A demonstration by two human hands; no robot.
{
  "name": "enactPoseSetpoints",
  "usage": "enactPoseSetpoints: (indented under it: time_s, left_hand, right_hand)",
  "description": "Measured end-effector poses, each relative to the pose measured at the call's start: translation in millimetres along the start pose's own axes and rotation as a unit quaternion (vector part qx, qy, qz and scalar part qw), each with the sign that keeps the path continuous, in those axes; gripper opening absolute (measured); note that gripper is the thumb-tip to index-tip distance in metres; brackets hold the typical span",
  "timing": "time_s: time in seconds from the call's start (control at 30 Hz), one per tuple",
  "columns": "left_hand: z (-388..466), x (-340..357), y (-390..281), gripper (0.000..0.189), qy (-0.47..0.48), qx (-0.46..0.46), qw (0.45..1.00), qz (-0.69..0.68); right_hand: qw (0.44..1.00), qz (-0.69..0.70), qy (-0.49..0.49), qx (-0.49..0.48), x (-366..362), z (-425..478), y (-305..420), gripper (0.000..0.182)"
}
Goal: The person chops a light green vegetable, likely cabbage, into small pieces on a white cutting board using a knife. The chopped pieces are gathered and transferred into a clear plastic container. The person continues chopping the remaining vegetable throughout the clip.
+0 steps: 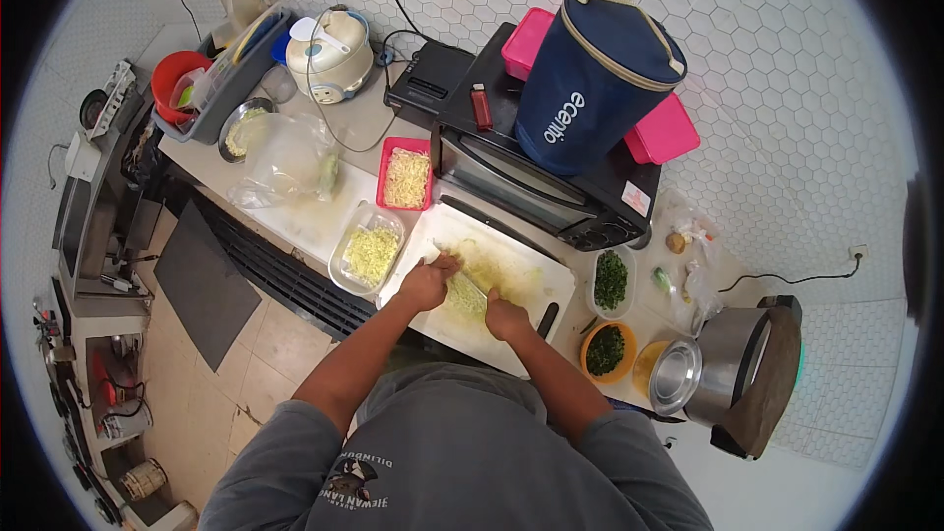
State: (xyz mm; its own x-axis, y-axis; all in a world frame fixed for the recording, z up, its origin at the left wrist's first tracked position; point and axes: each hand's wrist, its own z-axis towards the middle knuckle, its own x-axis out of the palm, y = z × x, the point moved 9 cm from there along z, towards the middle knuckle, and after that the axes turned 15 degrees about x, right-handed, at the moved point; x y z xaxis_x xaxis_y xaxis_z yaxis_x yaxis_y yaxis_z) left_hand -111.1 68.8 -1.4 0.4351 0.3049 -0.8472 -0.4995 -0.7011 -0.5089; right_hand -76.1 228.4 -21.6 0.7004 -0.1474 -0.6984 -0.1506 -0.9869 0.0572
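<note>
A white plastic cutting board (435, 317) lies before me, stained yellow-green in its middle. My right hand (507, 316) grips a kitchen knife (473, 285), whose blade points away to the upper left. Beside the blade's far end is my left hand (425, 285), fingers bent down; whether they press on the blade or hold something is hidden. A small white piece (431, 252) shows just past those fingers. Finely chopped pale green vegetable (463, 298) is heaped along the blade. Left of the board, a clear plastic container (337, 274) holds chopped pale yellow vegetable (371, 254).
Behind stand a pink tray of shreds (406, 177) and a black toaster oven (516, 177) bearing a blue bag (590, 103). Chopped greens fill a clear tub (611, 280) and an orange bowl (607, 351) at right. A plastic bag (284, 155) covers part of another board (284, 221).
</note>
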Motion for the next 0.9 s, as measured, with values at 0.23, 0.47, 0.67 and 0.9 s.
enactPoseSetpoints:
  time_s: [0.23,0.47,0.67,0.9]
  left_hand:
    - [-3,1,3,0.065,-0.014,0.010,1.000,-0.011]
    - [-3,-2,-5,0.063,-0.017,0.021,0.999,-0.018]
    - [-4,1,-3,0.062,0.000,0.046,0.999,-0.007]
    - [-9,0,2,0.064,-0.025,0.043,0.998,-0.037]
  right_hand:
    - [0.998,-0.019,0.050,-0.013,-8,-12,7,0.028]
    - [0.999,0.027,0.035,0.013,20,-5,-1,0.026]
    - [0.997,0.049,0.048,0.026,22,-17,5,0.027]
    - [0.996,0.036,0.076,0.020,8,-35,17,0.027]
